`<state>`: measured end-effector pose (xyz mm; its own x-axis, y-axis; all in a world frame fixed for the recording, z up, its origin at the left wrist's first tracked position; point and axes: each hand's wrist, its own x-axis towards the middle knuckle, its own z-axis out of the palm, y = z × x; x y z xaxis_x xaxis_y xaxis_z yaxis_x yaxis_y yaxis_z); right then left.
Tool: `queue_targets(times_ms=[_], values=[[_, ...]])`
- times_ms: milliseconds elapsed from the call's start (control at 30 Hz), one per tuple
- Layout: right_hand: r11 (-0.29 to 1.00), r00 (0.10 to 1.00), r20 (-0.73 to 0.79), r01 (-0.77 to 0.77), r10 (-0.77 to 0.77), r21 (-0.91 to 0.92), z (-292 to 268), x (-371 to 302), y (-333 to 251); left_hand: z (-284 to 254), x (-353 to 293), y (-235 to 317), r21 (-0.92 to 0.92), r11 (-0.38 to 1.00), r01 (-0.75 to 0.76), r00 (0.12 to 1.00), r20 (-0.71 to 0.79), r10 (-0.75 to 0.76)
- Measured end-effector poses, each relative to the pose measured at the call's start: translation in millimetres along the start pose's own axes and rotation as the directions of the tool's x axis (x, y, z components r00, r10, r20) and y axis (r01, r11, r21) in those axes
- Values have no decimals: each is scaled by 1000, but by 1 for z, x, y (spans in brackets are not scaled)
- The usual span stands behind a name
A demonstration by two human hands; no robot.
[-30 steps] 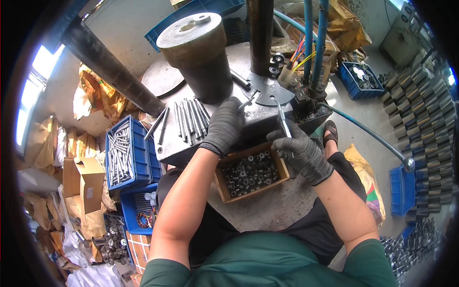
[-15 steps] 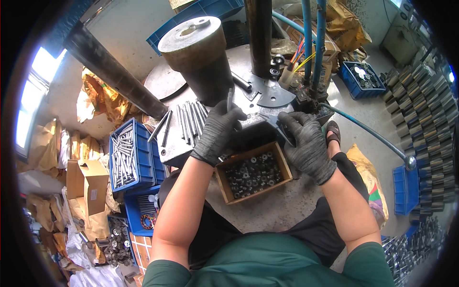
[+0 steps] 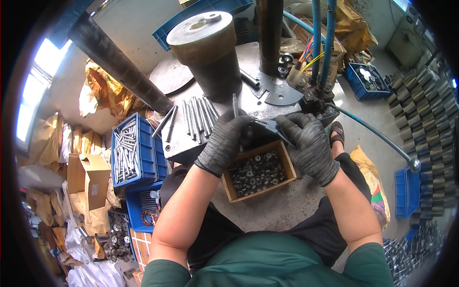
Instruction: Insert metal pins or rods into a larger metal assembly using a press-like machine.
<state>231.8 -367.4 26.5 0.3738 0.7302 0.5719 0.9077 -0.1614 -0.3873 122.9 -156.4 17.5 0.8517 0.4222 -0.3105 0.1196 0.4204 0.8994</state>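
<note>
We grip a thin steel rod [image 3: 234,106] upright in our gloved left hand [image 3: 224,141], our right hand [image 3: 308,143] curled beside it, above the cardboard box [image 3: 286,161] of nuts, loose rods [image 3: 197,116] alongside

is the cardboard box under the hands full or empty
Partly full. The open cardboard box holds a layer of small dark metal ring-shaped parts across its bottom, with its brown inner walls showing bare above them.
</note>
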Motion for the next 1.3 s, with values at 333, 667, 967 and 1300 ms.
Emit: queue_targets(times_ms=[333, 667, 967, 1300], values=[[998, 999, 35, 24, -23, -53, -3, 2, -2, -5, -5, 3, 113, 993, -42, 997, 70, 35], [794, 843, 272, -532, 464, 294, -28, 7, -4, -14, -10, -5, 440, 844, -305, 952, 138, 272], [768, 830, 418, -526, 369, 365, -42, 5, 4, -16, -28, 10, 518, 791, -326, 945, 197, 261], [711, 773, 578, -560, 263, 426, -22, -5, 6, -10, -34, 12, 380, 878, -291, 932, 321, 170]])
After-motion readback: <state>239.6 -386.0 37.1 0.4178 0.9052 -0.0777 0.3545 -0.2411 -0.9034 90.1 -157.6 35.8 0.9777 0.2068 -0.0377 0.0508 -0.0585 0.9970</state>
